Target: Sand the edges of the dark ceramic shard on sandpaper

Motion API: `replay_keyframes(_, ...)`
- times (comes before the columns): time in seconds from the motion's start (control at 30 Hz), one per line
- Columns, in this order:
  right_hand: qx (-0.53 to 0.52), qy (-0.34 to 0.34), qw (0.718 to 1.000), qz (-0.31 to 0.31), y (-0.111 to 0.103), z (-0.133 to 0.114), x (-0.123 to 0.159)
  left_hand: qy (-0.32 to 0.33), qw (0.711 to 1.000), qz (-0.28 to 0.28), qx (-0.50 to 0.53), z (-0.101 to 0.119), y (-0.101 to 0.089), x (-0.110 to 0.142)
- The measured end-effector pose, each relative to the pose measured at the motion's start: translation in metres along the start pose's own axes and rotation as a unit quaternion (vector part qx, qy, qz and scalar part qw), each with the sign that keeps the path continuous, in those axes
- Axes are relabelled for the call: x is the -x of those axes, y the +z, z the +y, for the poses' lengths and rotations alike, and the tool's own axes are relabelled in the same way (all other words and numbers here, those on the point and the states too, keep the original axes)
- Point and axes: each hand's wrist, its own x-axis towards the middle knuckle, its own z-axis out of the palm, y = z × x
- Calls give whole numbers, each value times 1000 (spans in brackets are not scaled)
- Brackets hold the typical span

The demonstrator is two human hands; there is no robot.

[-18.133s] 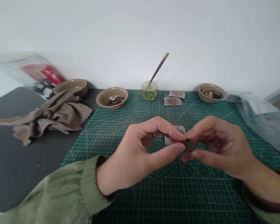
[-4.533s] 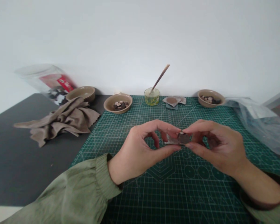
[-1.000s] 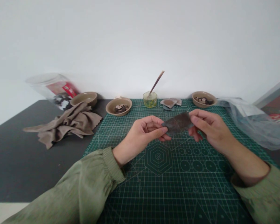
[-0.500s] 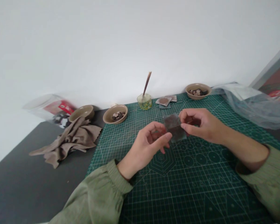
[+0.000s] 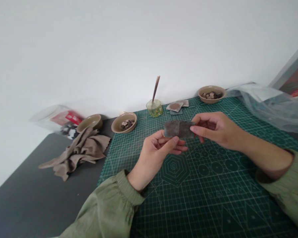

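Note:
A dark grey strip of abrasive paper with a crease across its middle is held level between my hands, above the green cutting mat. My left hand supports its left end, with the thumb on top and the fingers curled below. My right hand pinches the right end between thumb and fingers. The strip's face looks worn and dusty.
Three tan bowls of small brown and dark pieces stand along the back, beside a glass jar with a stick and small abrasive squares. A crumpled taupe cloth lies on the dark table. Plastic bags lie at both sides.
The sheet has turned from a squarish upright shape to a long level strip, and my hands have spread apart along it. The whole view has tilted slightly.

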Motion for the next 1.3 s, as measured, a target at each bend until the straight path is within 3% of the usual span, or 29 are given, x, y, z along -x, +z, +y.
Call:
replay_keyframes(0.2,9,7,1000,12,1,-2,0,-2,1000,3,-27,2,2,0)
replay_keyframes(0.37,5,17,1000,-2,-1,2,0,83,990,68,-92,2,-1,0)
replay_keyframes(0.5,-82,55,994,-37,-3,6,-3,225,943,93,-227,3,-9,1)
replay_keyframes(0.6,-38,80,995,-44,-3,5,-4,267,908,85,-310,4,-13,2)
replay_keyframes(0.7,-6,71,997,-21,-2,2,-3,250,917,79,-299,3,-12,0)
replay_keyframes(0.83,8,42,998,42,-1,-1,-2,163,963,93,-192,0,-10,-6)
replay_keyframes(0.93,30,24,996,82,-2,0,-4,102,982,79,-140,1,-12,-9)
replay_keyframes(1.0,42,18,993,107,-3,3,-5,72,982,60,-165,4,-14,-8)
replay_keyframes(1.07,52,21,989,135,-7,7,-6,72,965,18,-252,8,-15,-5)
replay_keyframes(1.17,68,37,983,163,-14,18,-7,128,910,-141,-368,11,-13,1)
replay_keyframes(1.23,78,59,980,175,-18,25,-9,174,874,-243,-382,10,-11,4)
replay_keyframes(1.3,89,86,977,174,-19,29,-15,201,853,-291,-384,6,-9,5)
